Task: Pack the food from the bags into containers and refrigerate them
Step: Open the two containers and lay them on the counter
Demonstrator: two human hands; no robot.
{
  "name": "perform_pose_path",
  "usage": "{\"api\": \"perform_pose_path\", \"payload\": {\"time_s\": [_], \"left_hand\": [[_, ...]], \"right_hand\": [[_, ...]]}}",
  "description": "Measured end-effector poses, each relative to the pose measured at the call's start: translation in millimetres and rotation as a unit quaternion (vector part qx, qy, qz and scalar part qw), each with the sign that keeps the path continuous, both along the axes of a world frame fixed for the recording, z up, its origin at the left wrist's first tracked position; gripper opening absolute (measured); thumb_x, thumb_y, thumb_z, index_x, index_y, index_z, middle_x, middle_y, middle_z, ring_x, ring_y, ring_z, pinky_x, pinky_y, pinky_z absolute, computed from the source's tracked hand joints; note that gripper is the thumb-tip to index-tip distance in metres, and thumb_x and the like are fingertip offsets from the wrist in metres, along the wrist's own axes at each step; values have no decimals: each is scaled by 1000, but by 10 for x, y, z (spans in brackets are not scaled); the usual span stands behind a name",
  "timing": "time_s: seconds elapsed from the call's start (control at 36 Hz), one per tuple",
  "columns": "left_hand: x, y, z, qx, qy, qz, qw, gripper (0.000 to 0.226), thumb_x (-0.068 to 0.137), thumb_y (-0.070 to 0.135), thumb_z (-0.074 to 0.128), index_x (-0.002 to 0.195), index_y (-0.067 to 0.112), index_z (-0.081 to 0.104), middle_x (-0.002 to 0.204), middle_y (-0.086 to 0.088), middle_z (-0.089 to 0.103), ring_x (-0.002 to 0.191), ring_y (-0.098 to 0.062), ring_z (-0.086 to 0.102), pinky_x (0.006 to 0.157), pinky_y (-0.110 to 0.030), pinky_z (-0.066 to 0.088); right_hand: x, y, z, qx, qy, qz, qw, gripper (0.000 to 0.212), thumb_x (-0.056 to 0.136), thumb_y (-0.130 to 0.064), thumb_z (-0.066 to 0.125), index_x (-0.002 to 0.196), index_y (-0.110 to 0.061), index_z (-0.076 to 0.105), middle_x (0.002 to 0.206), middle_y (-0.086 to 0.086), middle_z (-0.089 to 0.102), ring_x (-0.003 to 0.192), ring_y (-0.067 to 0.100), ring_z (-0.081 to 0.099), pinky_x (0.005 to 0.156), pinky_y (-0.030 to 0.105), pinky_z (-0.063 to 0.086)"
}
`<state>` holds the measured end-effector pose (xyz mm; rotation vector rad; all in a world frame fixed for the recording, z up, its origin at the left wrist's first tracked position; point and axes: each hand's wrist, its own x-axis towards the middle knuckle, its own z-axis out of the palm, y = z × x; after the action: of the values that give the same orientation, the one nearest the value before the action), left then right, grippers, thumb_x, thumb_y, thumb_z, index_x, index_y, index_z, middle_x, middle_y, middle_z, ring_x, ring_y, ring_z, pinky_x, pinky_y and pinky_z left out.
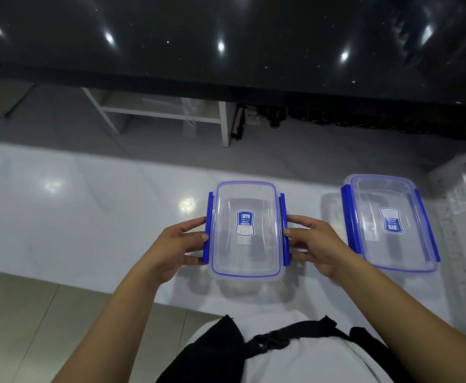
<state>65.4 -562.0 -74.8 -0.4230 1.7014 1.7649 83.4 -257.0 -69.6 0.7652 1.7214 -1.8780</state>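
Note:
A clear plastic container [247, 252] with a lid, blue side clasps and a blue label is held above the white counter [88, 211] near its front edge. My left hand [176, 247] grips its left clasp. On the opposite clasp my right hand [316, 244] does the same. The container looks empty. A second identical lidded container [386, 244] lies on the counter to the right, its label turned the other way. No food bags are in view.
A white perforated plastic crate [464, 244] stands at the right edge of the counter. Beyond the counter is a grey floor with a white shelf frame [160, 114] and a glossy black surface [226, 37] above it.

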Motion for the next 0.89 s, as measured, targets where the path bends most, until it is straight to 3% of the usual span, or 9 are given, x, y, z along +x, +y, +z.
{"api": "perform_pose_path", "payload": {"time_s": [0.14, 0.22, 0.28, 0.39, 0.47, 0.56, 0.61, 0.69, 0.89], "left_hand": [[-25, -59, -5, 21, -25, 5, 999, 44, 96, 1, 59, 133, 24, 62, 112, -14, 76, 94, -29, 75, 74, -44, 62], [-10, -23, 62, -51, 2, 80, 995, 42, 100, 6, 56, 138, 24, 59, 127, -9, 70, 104, -28, 73, 76, -45, 63], [19, 25, 132, -132, 43, 119, 983, 44, 100, 16, 60, 141, 30, 56, 141, -3, 58, 117, -23, 64, 86, -44, 60], [133, 144, 310, -277, 164, 5, 947, 67, 90, 44, 71, 149, 45, 41, 156, 15, 40, 142, -10, 40, 111, -39, 41], [240, 365, 404, -307, 231, -90, 919, 82, 85, 55, 71, 155, 41, 30, 165, 11, 26, 152, -10, 22, 121, -35, 24], [311, 689, 398, -353, 237, -152, 892, 101, 79, 72, 65, 159, 40, 11, 169, 5, 14, 155, -18, 13, 123, -43, 21], [298, 891, 352, -404, 186, -206, 872, 117, 75, 83, 59, 158, 38, -9, 170, 2, -4, 156, -27, 6, 121, -57, 22], [186, 1102, 273, -463, 137, -249, 840, 128, 69, 90, 54, 155, 35, -22, 166, -5, -26, 155, -36, -6, 119, -63, 15], [-65, 1345, 163, -522, 140, -283, 792, 140, 61, 94, 57, 155, 31, -26, 161, -12, -37, 152, -41, -21, 116, -70, 3]], "right_hand": [[19, 37, -22, -12, -13, -4, 1000, 34, 94, -5, 63, 123, -23, 67, 94, 11, 78, 80, 24, 76, 62, 36, 60], [40, 45, 24, 28, 13, 15, 999, 37, 94, -8, 64, 128, -25, 63, 99, 5, 77, 84, 22, 76, 64, 33, 60], [50, 43, 77, 101, 52, 39, 993, 45, 94, -20, 68, 136, -31, 57, 118, -3, 71, 99, 18, 71, 77, 34, 60], [49, 62, 260, 232, 157, 136, 950, 68, 87, -42, 74, 146, -48, 40, 137, -22, 44, 123, 3, 46, 95, 30, 46], [45, 107, 404, 298, 208, 252, 897, 77, 86, -48, 73, 150, -49, 31, 142, -31, 32, 127, -7, 33, 102, 21, 32], [55, 119, 519, 304, 205, 299, 881, 76, 88, -43, 71, 151, -49, 28, 147, -29, 33, 128, -8, 32, 101, 19, 30], [79, 129, 551, 361, 196, 333, 849, 77, 90, -41, 69, 153, -46, 25, 158, -19, 29, 142, 5, 29, 110, 28, 30], [125, 212, 541, 545, 199, 379, 721, 81, 88, -55, 64, 155, -46, 18, 168, -7, 11, 154, 20, -2, 123, 51, 3], [227, 795, 333, 634, 133, 275, 711, 85, 84, -78, 43, 157, -42, 15, 169, 1, 0, 154, 30, -7, 118, 63, 2]]}}
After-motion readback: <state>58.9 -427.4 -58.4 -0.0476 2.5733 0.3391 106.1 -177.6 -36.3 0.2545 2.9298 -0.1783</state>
